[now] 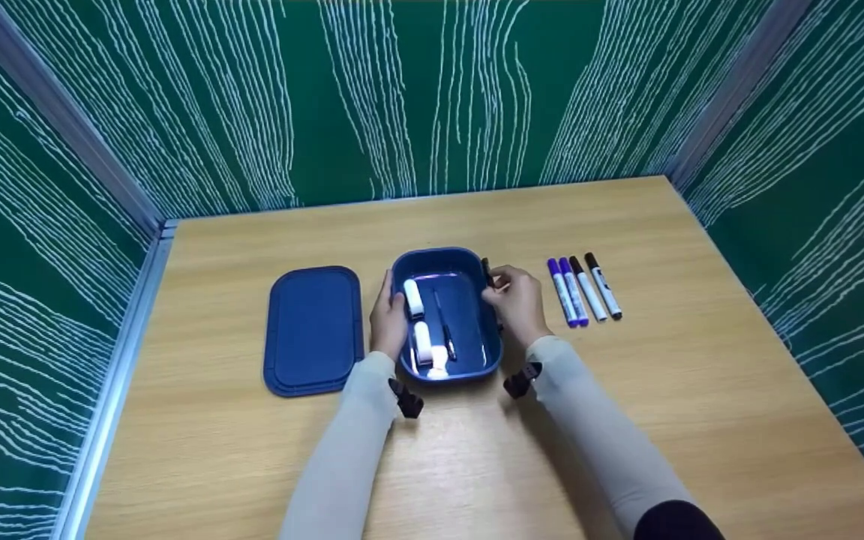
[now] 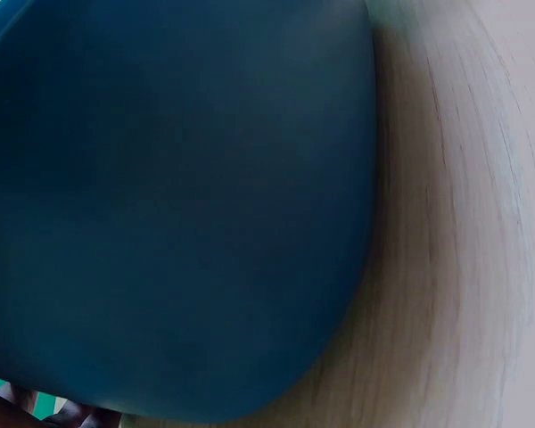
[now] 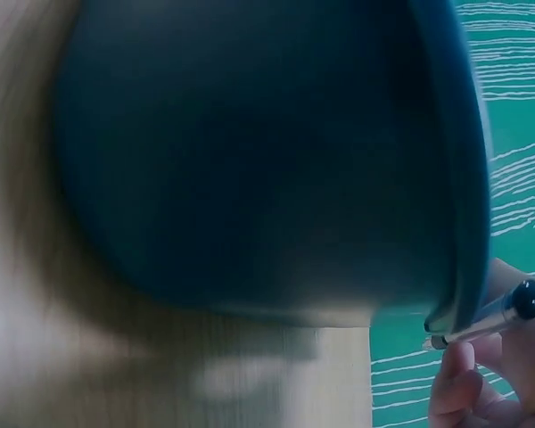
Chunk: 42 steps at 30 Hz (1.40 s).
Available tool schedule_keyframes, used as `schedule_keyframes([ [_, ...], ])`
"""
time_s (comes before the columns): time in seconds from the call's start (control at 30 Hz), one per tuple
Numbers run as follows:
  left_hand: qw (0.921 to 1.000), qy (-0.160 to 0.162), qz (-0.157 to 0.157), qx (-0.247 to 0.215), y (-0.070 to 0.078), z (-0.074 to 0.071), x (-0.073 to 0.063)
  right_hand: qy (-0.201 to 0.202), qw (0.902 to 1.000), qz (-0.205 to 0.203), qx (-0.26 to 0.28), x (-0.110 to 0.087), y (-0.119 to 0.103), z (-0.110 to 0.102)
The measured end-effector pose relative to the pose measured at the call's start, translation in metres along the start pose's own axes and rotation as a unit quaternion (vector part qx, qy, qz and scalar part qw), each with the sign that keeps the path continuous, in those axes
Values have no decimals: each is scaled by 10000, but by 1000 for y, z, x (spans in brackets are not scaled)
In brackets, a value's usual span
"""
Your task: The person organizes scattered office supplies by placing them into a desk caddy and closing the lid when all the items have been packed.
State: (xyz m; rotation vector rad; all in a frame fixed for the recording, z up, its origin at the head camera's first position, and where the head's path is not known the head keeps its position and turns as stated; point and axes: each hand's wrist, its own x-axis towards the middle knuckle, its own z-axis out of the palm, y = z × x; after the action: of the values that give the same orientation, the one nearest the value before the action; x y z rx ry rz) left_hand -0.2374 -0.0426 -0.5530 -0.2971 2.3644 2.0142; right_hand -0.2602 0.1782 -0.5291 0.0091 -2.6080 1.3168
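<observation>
A dark blue box [image 1: 484,358] stands uncovered on the table. On its left side, my left hand [image 1: 388,321] grips the wall, fingers along the outside and thumb at the rim. My right hand [image 1: 520,304] pinches a pen [image 3: 495,319] with a clear barrel and a rounded black end; its other end meets the box's right rim. Inside the box lie a slim dark pen [image 1: 445,326] and two small white pieces with dark undersides, an upper one [image 1: 413,297] and a lower one [image 1: 423,342]. In the left wrist view, the box wall hides most of the left hand.
A flat dark blue lid [image 1: 313,330] lies left of the box. Several markers with purple or black caps [image 1: 586,289] lie side by side to the right on the wooden table [image 1: 462,465]. Green panels with white wavy lines [image 1: 477,97] enclose the back and sides.
</observation>
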Motion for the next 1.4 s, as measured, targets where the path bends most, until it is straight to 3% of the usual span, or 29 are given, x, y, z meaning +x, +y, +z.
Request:
schedule_keyframes([
  [0.4, 10000, -21, -5, 48, 0, 0, 1, -135, 9999, -69, 44, -2, -10, 9],
  [0.77, 9999, 39, -115, 115, -1, -1, 3, 10, 9993, -346, -129, -3, -18, 19],
  [1.1, 9998, 63, -148, 129, -1, 1, 3, -388, 9991, -176, -45, -11, -27, 39],
  [1.4, 9997, 73, -82, 222, 0, 1, 3, -465, 9985, -213, -171, -15, -30, 50],
])
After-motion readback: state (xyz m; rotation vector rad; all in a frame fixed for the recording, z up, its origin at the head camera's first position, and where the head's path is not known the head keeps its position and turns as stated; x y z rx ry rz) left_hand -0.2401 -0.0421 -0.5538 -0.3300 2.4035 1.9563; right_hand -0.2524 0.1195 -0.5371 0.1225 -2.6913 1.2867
